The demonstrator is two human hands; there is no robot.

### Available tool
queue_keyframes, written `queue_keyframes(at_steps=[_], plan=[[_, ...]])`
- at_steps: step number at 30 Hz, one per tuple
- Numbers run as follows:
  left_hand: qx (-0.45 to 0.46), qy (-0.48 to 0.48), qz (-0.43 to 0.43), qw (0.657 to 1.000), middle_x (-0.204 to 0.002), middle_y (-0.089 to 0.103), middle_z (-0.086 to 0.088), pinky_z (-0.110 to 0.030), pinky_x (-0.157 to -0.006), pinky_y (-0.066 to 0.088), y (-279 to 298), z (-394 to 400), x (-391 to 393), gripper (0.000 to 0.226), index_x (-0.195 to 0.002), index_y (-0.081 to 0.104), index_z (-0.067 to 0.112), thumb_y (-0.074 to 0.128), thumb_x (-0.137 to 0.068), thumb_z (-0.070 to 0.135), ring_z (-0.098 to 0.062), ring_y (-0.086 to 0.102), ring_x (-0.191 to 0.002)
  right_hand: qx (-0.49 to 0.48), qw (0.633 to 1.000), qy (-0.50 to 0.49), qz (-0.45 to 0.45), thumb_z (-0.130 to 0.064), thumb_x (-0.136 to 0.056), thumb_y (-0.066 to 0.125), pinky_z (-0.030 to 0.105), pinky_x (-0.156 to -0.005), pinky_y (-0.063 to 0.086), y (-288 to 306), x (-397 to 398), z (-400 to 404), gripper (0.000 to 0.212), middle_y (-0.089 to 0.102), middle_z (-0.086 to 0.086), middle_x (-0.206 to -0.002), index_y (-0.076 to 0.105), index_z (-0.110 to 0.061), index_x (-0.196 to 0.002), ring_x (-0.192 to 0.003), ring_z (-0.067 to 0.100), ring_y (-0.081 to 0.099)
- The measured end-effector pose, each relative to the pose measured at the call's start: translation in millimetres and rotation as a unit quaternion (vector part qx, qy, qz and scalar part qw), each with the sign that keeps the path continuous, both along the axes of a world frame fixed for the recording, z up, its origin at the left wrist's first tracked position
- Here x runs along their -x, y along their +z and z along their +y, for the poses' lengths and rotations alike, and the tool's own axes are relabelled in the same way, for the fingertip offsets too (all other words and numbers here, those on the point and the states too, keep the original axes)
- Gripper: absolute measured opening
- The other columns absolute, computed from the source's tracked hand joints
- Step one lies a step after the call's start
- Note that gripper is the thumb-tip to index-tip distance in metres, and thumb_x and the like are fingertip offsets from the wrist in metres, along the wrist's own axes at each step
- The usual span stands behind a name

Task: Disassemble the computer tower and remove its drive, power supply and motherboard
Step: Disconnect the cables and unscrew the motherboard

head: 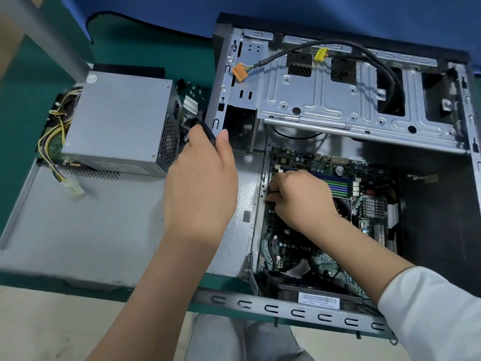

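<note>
Green matting covers the work table (135,58), and behind it stands a blue wall. On the right lies the computer tower (364,105), on its side and open on top. Its far part is a bare metal drive cage with black cables, a yellow plug (321,54) and an orange plug (240,71) lying loose on it. The motherboard (335,204) is in the near part of the tower, flat on the bottom, with blue and green memory slots in view.

The power supply (117,123) is outside the tower. It sits on the left, on the far end of a grey side panel (78,230) that lies flat on the table. Its yellow and black wires (53,136) hang at its left side and end in a white plug on the panel. Just right of the power supply some small screws (195,91) and small black parts lie on the mat.

The left hand (201,183) is raised between the power supply and the tower. Its fingers are curled round a black handle, the thumb along it; this looks like a screwdriver (208,131), but its tip is hidden. The right hand (302,199) reaches down into the tower and rests at the left edge of the motherboard. Its fingertips are bent down and pressed at the board's edge beside the case wall. I cannot tell if they pinch something there. A white sleeve (432,311) covers the right arm.
</note>
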State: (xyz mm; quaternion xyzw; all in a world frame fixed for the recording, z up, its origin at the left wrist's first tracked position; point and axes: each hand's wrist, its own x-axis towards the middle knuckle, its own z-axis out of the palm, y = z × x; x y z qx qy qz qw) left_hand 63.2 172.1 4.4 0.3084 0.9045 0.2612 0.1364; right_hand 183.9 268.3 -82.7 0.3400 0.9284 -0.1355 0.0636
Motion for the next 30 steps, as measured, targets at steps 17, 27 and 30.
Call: queue_keyframes(at_steps=[17,27,30], plan=[[-0.007,0.005,-0.001,1.000,-0.080,0.053,-0.003,-0.033,-0.062,0.031,-0.8,-1.0,1.7,0.031,-0.097,0.041,0.014,0.024,-0.101,0.039,-0.025,0.047,-0.069,-0.015,0.999,-0.024,-0.015,-0.029,-0.086,0.056,0.030,-0.066,0.029,4.4,1.9,2.2,0.016,0.061,0.002,-0.081,0.063,-0.015,-0.086,-0.093,0.025,0.050],[0.007,0.008,0.003,1.000,-0.082,0.054,-0.003,-0.030,-0.056,0.027,-1.0,-0.7,2.8,0.030,-0.098,0.038,0.016,0.022,-0.101,0.041,-0.022,0.045,-0.065,-0.020,0.999,-0.030,-0.019,-0.027,-0.082,0.057,0.032,-0.072,0.031,3.7,1.5,-0.4,0.011,0.061,-0.001,-0.082,0.061,-0.017,-0.079,-0.091,0.023,0.047],[0.010,0.007,0.002,1.000,-0.083,0.054,-0.003,-0.030,-0.052,0.023,-0.3,-1.5,2.2,0.028,-0.098,0.037,0.017,0.022,-0.101,0.040,-0.020,0.042,-0.063,-0.021,0.999,-0.035,-0.015,-0.029,-0.084,0.056,0.036,-0.078,0.034,2.7,2.2,1.0,0.015,0.061,-0.001,-0.079,0.061,-0.017,-0.077,-0.091,0.024,0.047]])
